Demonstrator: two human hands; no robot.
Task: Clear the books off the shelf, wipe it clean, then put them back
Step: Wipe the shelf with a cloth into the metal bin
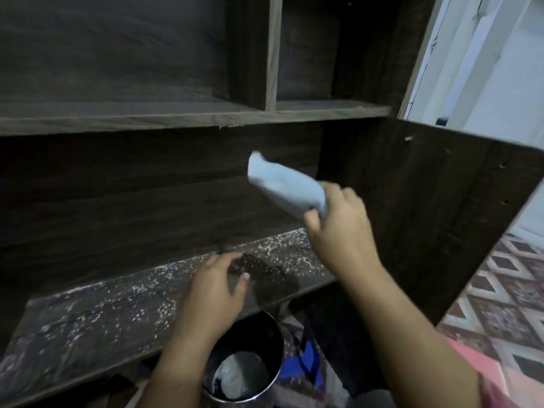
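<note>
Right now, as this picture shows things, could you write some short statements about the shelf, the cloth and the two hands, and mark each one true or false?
1. The right hand grips a light blue cloth. True.
2. The lower shelf is covered with white specks. True.
3. The cloth lies flat on the lower shelf. False: it is held up above the shelf.
4. Books stand on the lower shelf. False: no books show on it.
5. The left hand holds a bottle. False: it holds nothing and touches the shelf.
</note>
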